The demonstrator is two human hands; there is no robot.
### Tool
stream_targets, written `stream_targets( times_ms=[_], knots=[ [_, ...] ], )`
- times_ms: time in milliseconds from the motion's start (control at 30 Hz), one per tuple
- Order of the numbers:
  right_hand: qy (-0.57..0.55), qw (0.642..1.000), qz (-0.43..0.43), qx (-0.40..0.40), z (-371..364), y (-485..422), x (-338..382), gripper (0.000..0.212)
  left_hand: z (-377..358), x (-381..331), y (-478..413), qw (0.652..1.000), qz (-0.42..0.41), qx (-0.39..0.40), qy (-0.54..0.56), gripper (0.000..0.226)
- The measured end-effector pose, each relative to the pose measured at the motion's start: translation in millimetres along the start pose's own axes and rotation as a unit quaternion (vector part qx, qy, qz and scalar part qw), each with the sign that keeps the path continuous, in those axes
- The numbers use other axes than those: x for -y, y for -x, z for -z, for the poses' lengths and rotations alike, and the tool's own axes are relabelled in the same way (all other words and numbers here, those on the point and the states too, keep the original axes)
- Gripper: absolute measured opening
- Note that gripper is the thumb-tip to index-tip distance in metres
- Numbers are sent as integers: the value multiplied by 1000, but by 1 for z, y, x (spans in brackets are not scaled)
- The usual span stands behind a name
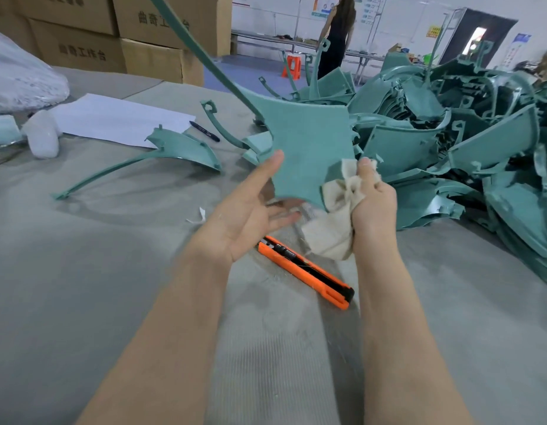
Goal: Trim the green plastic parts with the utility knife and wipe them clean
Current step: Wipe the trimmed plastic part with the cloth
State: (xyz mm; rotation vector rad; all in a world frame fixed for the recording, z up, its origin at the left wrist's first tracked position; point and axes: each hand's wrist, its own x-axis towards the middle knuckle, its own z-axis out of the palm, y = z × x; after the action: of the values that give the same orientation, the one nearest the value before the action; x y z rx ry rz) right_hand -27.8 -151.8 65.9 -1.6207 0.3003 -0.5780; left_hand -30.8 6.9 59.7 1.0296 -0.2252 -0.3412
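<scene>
Facing palm-up, left hand (244, 216), grip released, touches the green part (306, 142); right hand (373, 200) clenches the cloth (330, 231).

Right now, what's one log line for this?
left hand steadies green part, thumb on face | right hand grips cloth at part's edge | utility knife lying on table, untouched
</scene>
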Motion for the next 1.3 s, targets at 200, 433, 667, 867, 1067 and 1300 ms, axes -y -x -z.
stream_targets(
  times_ms=[200, 433, 667, 867, 1067, 1300],
  knots=[
    [213, 972, 79, 57, -1, 2, -1, 59, 8, 0, -5, 994, -47, -91, 46, 26],
    [44, 986, 154, -46, -37, 30, 2, 40, 3, 4, -12, 978, -43, -128, 158, 27],
    [-77, 994, 50, -53, -51, 35, -3, 36, -7, 5, -15, 972, -89, -142, 167, 27],
    [-126, 986, 13, -106, -38, 21, -2, 41, -13, 9, -15, 982, -79, -129, 112, 20],
    [-179, 980, 7, -91, -31, 15, -2, 34, -13, 10, -17, 982, -43, -139, 118, 13],
    [-287, 955, -62, -36, -18, 11, -4, 57, 0, 3, -12, 983, -17, -138, 121, 12]
  ],
)
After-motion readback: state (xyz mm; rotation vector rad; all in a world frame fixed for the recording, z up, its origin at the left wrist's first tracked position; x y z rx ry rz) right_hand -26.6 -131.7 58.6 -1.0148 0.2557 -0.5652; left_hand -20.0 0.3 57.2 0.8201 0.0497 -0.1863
